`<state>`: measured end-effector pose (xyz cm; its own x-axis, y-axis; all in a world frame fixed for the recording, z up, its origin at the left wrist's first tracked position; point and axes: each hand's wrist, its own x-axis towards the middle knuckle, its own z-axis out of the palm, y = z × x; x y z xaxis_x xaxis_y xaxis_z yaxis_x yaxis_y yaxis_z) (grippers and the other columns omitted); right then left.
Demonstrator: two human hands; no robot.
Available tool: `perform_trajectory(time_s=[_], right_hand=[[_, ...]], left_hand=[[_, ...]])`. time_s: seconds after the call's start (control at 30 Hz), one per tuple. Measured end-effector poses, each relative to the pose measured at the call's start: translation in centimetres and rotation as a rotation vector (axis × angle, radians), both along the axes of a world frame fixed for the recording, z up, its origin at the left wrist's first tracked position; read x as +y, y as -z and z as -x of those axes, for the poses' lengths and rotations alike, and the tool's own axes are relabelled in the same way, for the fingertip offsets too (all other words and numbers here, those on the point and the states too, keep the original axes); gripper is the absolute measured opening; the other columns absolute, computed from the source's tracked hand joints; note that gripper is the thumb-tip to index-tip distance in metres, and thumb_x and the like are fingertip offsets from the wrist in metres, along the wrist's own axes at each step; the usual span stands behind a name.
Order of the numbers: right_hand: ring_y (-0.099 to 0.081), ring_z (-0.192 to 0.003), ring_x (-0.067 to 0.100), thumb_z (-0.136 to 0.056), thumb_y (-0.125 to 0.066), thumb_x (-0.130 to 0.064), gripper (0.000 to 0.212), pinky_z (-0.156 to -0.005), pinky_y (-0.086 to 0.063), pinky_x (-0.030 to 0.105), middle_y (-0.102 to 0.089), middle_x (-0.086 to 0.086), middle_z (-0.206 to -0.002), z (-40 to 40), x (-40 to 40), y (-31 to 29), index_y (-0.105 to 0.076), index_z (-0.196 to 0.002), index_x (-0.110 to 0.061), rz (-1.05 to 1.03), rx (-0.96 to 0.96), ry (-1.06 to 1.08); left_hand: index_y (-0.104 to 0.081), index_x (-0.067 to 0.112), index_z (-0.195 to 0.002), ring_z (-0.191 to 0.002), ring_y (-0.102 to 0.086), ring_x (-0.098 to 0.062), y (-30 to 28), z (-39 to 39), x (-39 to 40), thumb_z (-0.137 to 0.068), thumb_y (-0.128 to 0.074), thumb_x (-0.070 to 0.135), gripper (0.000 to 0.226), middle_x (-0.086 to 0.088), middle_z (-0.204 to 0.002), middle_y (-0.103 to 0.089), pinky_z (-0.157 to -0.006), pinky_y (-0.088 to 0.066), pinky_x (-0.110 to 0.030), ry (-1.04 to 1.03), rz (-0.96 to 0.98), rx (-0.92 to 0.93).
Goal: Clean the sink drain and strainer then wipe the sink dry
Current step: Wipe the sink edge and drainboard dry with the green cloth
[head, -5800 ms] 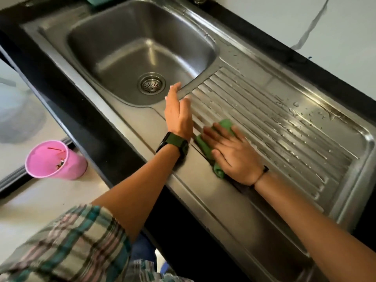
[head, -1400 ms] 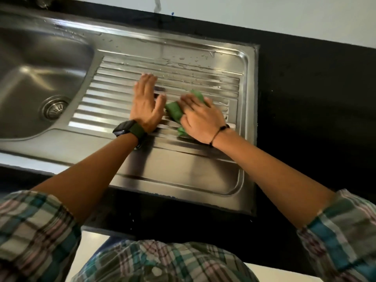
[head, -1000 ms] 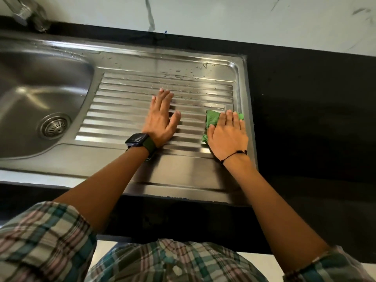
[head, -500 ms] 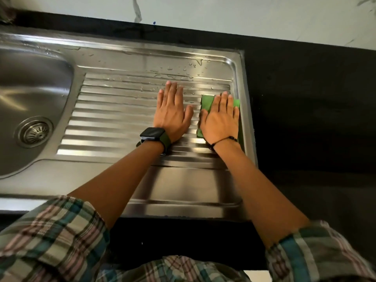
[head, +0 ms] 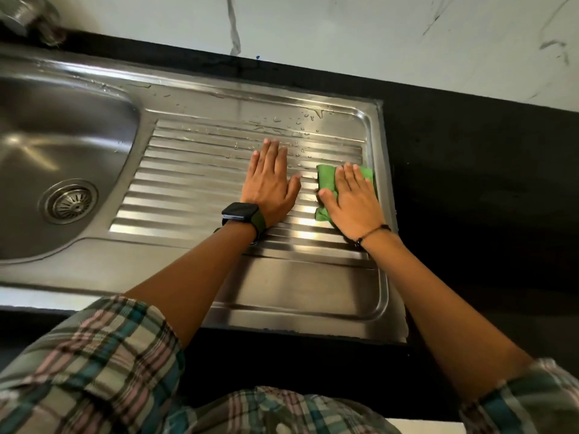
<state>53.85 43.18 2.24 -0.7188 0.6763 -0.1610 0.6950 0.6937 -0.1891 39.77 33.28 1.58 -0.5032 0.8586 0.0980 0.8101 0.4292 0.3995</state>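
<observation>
Sink (head: pixel 62 126): steel, basin at the left, strainer (head: pixel 69 202) seated in the drain. The ribbed draining board (head: pixel 200 180) runs off to the right, where the work is.

Green cloth (head: pixel 326 180) lies at the right end of the ribs, just inside the raised rim. Right hand (head: pixel 352 200) presses it flat, fingers (head: pixel 351 177) straight and released, not clenched. Left hand (head: pixel 269 180) rests flat on the bare ribs just beside it, fingers extended, grasping nothing. Black watch (head: pixel 239 211) on the left wrist, thin cord on the right.

Step, as we judge it: drying the board. Water drops (head: pixel 294 120) sit along the far ribs and the flat strip behind them; the near ribs look dry.

To do it well we would run the cloth along the grooves, not across, so it reaches the channels; keep the palm pressure even; work from the far rim toward us; refold once the cloth is soaked. The left hand may leave marks on dried steel, so lift it.

Writing: none readable. Watch face is dark. Black bench (head: pixel 470 183) and pale veined wall carry no labels.
</observation>
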Motion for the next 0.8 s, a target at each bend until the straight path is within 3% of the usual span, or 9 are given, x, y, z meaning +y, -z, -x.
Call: perform_trajectory(time_s=[0.17,0.27,0.37,0.47,0.57,0.8], right_hand=[[0.001,-0.145,0.025,-0.089,-0.014,-0.061,0.080,-0.118,-0.002,0.039,-0.004,0.014,-0.157,-1.5,-0.8,-0.8,-0.007,-0.146,-0.005,-0.066,-0.020,-0.029],[-0.001,-0.146,0.025,-0.088,-0.018,-0.064,0.084,-0.118,-0.003,0.039,-0.007,0.014,-0.156,-2.5,-1.0,-0.6,-0.010,-0.146,-0.004,-0.063,-0.052,-0.093],[0.005,-0.145,0.021,-0.084,-0.021,-0.066,0.088,-0.117,0.005,0.033,-0.003,0.012,-0.157,-2.4,0.2,-0.7,-0.008,-0.146,-0.005,-0.016,-0.059,-0.248],[0.013,-0.142,0.014,-0.081,-0.013,-0.074,0.092,-0.115,0.012,0.028,0.004,0.006,-0.156,-1.1,1.7,-0.9,-0.004,-0.146,-0.009,0.022,-0.063,-0.452],[0.016,-0.141,0.011,-0.086,-0.023,-0.058,0.077,-0.114,0.014,0.027,0.006,0.002,-0.156,0.7,2.4,-0.7,0.000,-0.146,-0.015,0.071,-0.042,-0.593],[0.015,-0.142,0.012,-0.088,-0.023,-0.060,0.077,-0.116,0.010,0.031,0.007,0.000,-0.157,5.1,2.6,-0.2,0.005,-0.147,-0.019,-0.007,-0.054,-0.814]], left_hand=[[-0.009,0.007,-0.146,-0.145,0.003,-0.024,0.2,2.5,-1.9,-0.095,-0.026,0.038,0.062,-0.014,-0.156,-0.003,-0.113,0.008,-0.034,-0.034,0.061,0.035],[-0.012,0.006,-0.145,-0.145,0.001,-0.026,0.5,5.6,-4.6,-0.095,-0.029,0.036,0.061,-0.015,-0.156,-0.006,-0.115,0.006,-0.038,-0.234,0.070,0.054],[-0.018,0.003,-0.143,-0.145,0.000,-0.028,0.4,6.5,-5.5,-0.094,-0.027,0.034,0.059,-0.017,-0.155,-0.008,-0.117,0.002,-0.041,-0.420,-0.016,-0.063],[-0.018,0.005,-0.144,-0.145,-0.001,-0.023,0.2,6.2,-4.7,-0.088,-0.020,0.040,0.066,-0.014,-0.156,-0.010,-0.117,0.003,-0.037,-0.431,-0.102,-0.167],[-0.022,0.008,-0.144,-0.145,-0.005,-0.021,0.2,6.4,-4.9,-0.086,-0.019,0.041,0.066,-0.011,-0.156,-0.014,-0.117,0.002,-0.033,-0.475,-0.216,-0.230],[-0.022,0.010,-0.144,-0.145,-0.008,-0.021,-0.4,6.1,-4.7,-0.086,-0.022,0.041,0.066,-0.010,-0.155,-0.015,-0.119,-0.003,-0.039,-0.474,-0.264,-0.290]])
